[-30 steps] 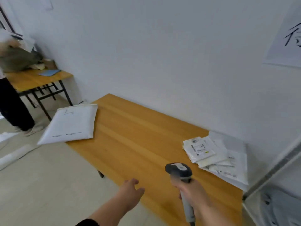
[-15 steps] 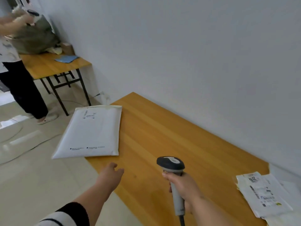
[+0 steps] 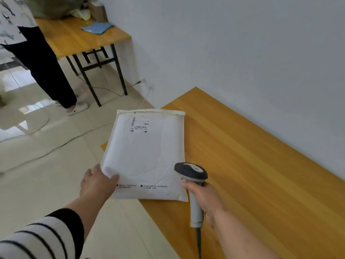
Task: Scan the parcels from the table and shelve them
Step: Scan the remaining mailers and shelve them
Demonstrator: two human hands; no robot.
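A white wall runs along the far edge of the wooden tabletop (image 3: 252,165), and pale floor tiles spread out to my left. The white padded parcel (image 3: 147,156) lies at the tabletop's left end, overhanging both the end and the near edge, its sealed flap away from me and its small printed label (image 3: 139,125) face up near that flap.

A moment ago my left hand (image 3: 97,182) was reaching short of the parcel with nothing in it; now it has arrived, my thumb lying on top of the near-left corner and my fingers hidden beneath the overhang, so my grip is clamped on the parcel's corner. I judge that the pickup has begun, though the parcel looks not yet lifted off the wood.

My right hand (image 3: 207,200) has kept its grip wrapped round the handle of the scanner (image 3: 192,176), and it has come up just beside the parcel's near-right corner, head upright and facing away from me toward the label. The label sits at the far end, so I will likely need to tilt the parcel or aim the scanner further along.

My left arm stretches forward, striped sleeve (image 3: 41,238) pushed back; my right forearm angles in from the lower right. Beyond, another person (image 3: 37,53) stands by a second table (image 3: 74,38) against the wall.
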